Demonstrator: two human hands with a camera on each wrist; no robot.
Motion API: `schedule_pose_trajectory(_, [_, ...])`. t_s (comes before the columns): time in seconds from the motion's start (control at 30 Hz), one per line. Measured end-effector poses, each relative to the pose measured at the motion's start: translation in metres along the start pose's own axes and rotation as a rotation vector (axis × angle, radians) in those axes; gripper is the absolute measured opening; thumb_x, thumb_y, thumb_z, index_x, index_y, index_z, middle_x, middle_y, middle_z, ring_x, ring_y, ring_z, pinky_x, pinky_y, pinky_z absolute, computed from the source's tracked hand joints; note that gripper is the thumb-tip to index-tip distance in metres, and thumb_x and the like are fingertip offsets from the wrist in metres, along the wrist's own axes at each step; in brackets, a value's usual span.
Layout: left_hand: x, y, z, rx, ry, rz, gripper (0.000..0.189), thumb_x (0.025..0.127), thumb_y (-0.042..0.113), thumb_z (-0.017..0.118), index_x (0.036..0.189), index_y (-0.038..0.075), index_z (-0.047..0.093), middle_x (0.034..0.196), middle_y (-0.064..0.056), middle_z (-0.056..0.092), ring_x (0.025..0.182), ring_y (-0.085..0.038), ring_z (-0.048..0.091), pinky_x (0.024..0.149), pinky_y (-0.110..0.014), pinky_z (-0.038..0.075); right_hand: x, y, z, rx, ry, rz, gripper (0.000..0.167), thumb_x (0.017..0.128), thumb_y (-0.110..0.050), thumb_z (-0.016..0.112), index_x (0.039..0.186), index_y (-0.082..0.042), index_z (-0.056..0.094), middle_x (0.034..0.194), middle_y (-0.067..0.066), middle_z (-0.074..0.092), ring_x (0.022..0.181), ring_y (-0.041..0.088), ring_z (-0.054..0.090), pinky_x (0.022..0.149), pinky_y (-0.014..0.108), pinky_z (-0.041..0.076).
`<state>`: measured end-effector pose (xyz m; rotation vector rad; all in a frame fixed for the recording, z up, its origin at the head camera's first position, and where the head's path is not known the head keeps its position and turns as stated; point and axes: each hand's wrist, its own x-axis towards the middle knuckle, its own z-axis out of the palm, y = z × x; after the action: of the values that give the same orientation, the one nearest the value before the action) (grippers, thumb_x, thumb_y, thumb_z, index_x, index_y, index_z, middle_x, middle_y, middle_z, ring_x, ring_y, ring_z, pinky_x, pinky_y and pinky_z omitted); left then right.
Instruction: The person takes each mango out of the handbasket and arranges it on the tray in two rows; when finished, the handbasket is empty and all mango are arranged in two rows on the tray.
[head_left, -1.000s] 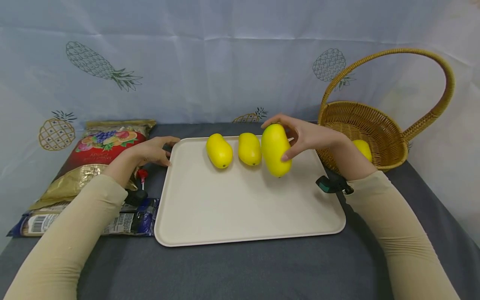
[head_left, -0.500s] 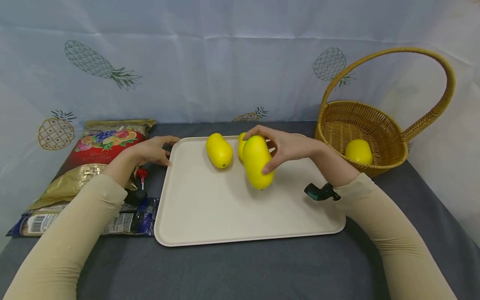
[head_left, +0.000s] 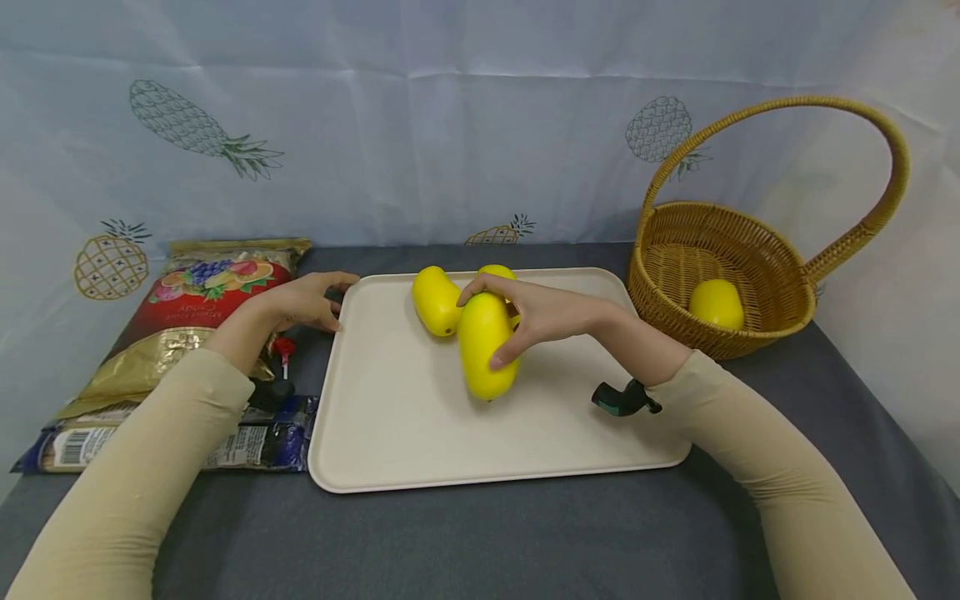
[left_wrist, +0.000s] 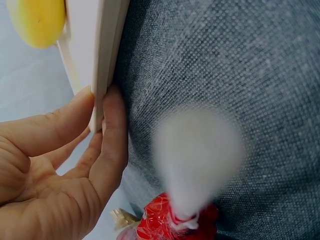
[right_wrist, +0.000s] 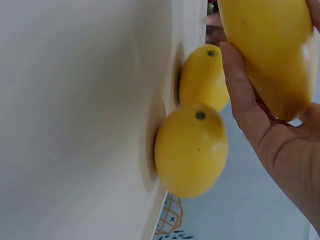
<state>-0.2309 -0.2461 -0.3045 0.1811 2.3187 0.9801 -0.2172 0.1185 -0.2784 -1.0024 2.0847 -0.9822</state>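
Note:
My right hand (head_left: 555, 312) grips a plump yellow mango (head_left: 483, 358), thumb on its near side and fingers over its far side. It is held above the cream tray (head_left: 405, 425), in front of two other mangoes near the tray's back edge. The left mango (head_left: 432, 300) shows almost whole; the other mango (head_left: 497, 271) is mostly hidden behind my hand. Both appear in the right wrist view, the nearer mango (right_wrist: 190, 155) with a green stem spot. At the tray's back left corner, my left hand (left_wrist: 65, 160) pinches the rim between thumb and fingers.
A wicker basket (head_left: 667, 325) with a tall handle stands right of the tray, one mango (head_left: 716, 302) inside. To the left lie a red and gold candy bag (head_left: 210, 292), a red lollipop (head_left: 284, 346) and blue packets (head_left: 247, 450). A pineapple-print cloth (head_left: 450, 167) hangs behind.
My right hand has carried the mango leftward and slightly nearer me, across the tray's middle. It now covers most of the second mango. The left hand keeps its place on the tray.

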Motion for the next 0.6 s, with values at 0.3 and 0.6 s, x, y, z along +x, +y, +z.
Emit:
schedule_pose_trajectory(0.3, [-0.001, 0.001, 0.0, -0.001, -0.001, 0.007, 0.088, 0.09, -0.007, 0.062, 0.159, 0.003, 0.008, 0.159, -0.031, 0.011, 0.144, -0.052, 0.031, 0.102, -0.049, 0.053, 0.006, -0.005, 0.017, 0.001, -0.053, 0.036, 0.074, 0.075, -0.028, 0.084, 0.136, -0.03, 0.042, 0.135, 0.001, 0.045, 0.115, 0.024, 0.053, 0.094, 0.038, 0.05])
schedule_pose_trajectory(0.6, [0.0, -0.001, 0.0, -0.007, -0.006, 0.014, 0.089, 0.09, -0.005, 0.063, 0.159, 0.003, 0.007, 0.159, -0.031, 0.01, 0.144, -0.052, 0.03, 0.105, -0.054, 0.049, 0.013, -0.008, 0.031, 0.009, -0.073, 0.082, 0.08, 0.073, -0.03, 0.085, 0.14, -0.025, 0.041, 0.129, 0.001, 0.05, 0.114, 0.02, 0.054, 0.095, 0.036, 0.049])
